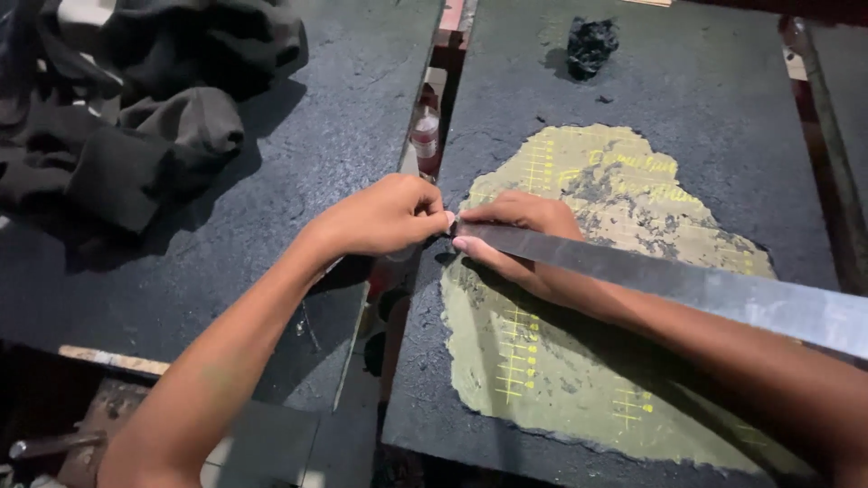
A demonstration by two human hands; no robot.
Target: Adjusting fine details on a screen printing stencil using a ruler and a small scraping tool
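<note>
Two hands are meeting at the near end of a long metal strip (687, 285), a flat grey bar that is lying slantwise across the right-hand tabletop (723, 99) and running out of view at the right edge. It looks stiff, thin and fairly heavy, with edges that may be sharp, so the flat faces near the end seem the safest place to grip. The right hand (520, 230) is lying under and against that end, fingers closed along it. The left hand (389, 217) is curling into a narrow pinch at the very tip, though whether it is gripping the strip or something small there I cannot tell. Beneath them the dark covering is worn away to a yellowish patch (588, 361) marked with ruled yellow lines. A small bottle (425, 134) is standing in the gap between the two tabletops, just beyond the hands. Dark cloth (136, 108) is heaping up well apart on the left tabletop (334, 117), and a black crumpled lump (589, 45) is sitting far up the right one.
</note>
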